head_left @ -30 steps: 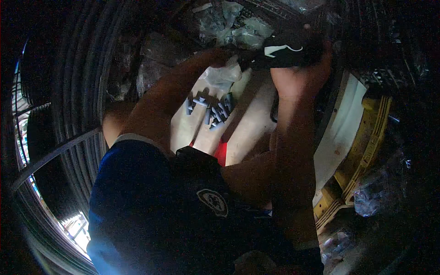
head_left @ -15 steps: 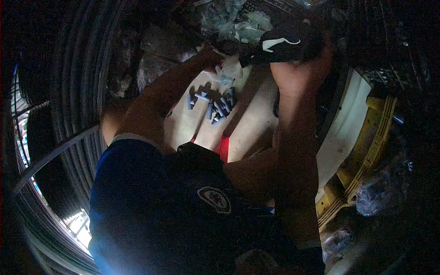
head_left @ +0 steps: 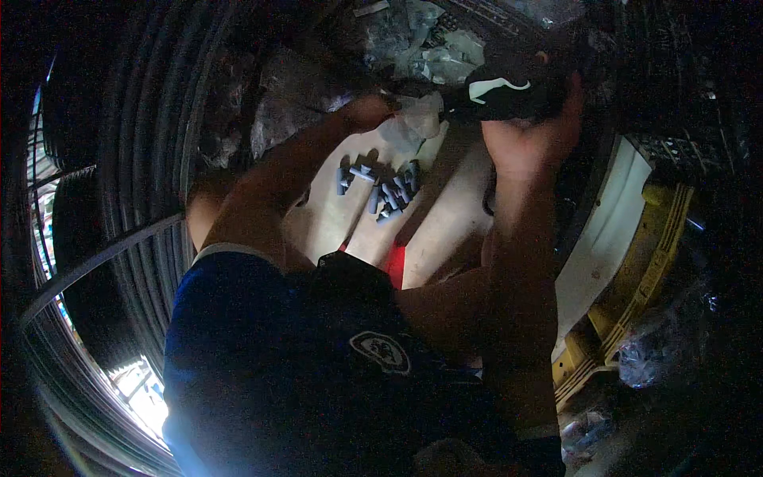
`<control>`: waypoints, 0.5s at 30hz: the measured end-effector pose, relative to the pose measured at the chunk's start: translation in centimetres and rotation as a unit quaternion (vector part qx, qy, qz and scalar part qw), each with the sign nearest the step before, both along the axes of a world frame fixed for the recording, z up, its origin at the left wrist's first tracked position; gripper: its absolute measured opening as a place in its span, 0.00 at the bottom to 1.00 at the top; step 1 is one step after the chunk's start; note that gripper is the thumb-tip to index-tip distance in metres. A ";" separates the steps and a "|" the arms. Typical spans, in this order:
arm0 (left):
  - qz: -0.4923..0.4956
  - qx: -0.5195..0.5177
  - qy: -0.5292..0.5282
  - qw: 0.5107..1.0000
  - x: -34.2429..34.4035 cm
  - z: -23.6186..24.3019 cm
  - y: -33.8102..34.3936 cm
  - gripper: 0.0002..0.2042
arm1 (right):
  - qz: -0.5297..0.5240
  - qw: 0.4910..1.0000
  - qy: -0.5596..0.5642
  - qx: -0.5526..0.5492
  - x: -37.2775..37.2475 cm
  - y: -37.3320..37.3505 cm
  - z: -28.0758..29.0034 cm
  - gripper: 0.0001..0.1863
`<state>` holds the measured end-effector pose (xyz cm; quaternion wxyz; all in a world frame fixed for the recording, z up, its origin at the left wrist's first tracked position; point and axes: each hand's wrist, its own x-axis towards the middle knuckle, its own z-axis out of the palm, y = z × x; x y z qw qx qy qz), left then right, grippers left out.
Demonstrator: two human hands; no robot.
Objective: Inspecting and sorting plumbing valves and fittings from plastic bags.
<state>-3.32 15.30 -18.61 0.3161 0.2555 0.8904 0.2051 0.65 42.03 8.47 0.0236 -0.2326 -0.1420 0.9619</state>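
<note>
My right hand (head_left: 531, 143) is closed around a dark black object (head_left: 513, 91) with a curved white mark; its narrow end points left, and its kind is too dark to make out. At the left, my left hand (head_left: 369, 113) is closed at the edge of a translucent plastic piece (head_left: 420, 121), its fingertips partly lost in shadow. Below the two hands, several small grey tube-shaped pieces (head_left: 389, 192) lie loosely together on a pale, brightly lit surface (head_left: 362, 230). Some of them look T-shaped.
Crumpled clear plastic bags (head_left: 445, 60) lie beyond my hands. Black coiled tubing (head_left: 147, 159) rises at the left. At the right are a white panel (head_left: 608, 238) and a yellow plastic crate (head_left: 660, 254), with more clear wrapping (head_left: 644, 358) beside it. Deep shadow hides much around.
The whole view has shifted slightly, so things appear further right and lower. My left hand and the plastic have moved little; my right hand keeps its hold on the black object.
</note>
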 end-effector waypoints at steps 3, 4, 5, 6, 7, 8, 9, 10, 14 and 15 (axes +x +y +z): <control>-0.088 0.040 0.168 0.981 -0.3 1.3 -0.6 0.11 | 0.029 0.999 0.038 -0.011 0.1 0.2 -0.4 0.25; -0.113 -0.044 0.174 0.977 -0.4 1.7 -1.0 0.11 | 0.013 1.000 -0.001 0.003 0.1 0.3 -0.6 0.25; -0.123 -0.085 0.174 0.973 -0.1 2.1 -1.3 0.11 | 0.053 0.995 0.070 -0.056 0.1 0.5 -0.9 0.25; -0.135 -0.126 0.173 0.967 0.2 2.5 -1.6 0.11 | 0.076 0.987 0.108 -0.088 0.0 0.5 -1.2 0.24; -0.062 -0.064 0.286 0.954 1.1 2.6 -2.0 0.12 | 0.092 0.980 0.132 -0.114 -0.1 0.5 -1.5 0.24; 0.015 -0.029 0.379 0.925 1.7 2.5 -2.2 0.12 | 0.080 0.987 0.121 -0.064 -0.2 0.6 -1.8 0.23; 0.136 -0.023 0.402 0.905 2.9 2.0 -2.3 0.15 | 0.056 0.995 0.078 -0.009 -0.3 0.6 -2.1 0.22; 0.135 -0.023 0.379 0.915 4.1 1.0 -1.9 0.15 | 0.063 0.992 0.105 -0.014 -0.4 0.8 -2.3 0.22; 0.596 0.124 0.238 0.757 11.1 -7.3 0.5 0.13 | 0.034 0.998 0.022 0.055 -0.7 0.9 -2.9 0.20; 0.456 0.035 0.199 0.866 13.2 -9.7 1.0 0.14 | 0.028 0.993 0.010 0.115 -0.8 1.0 -3.1 0.19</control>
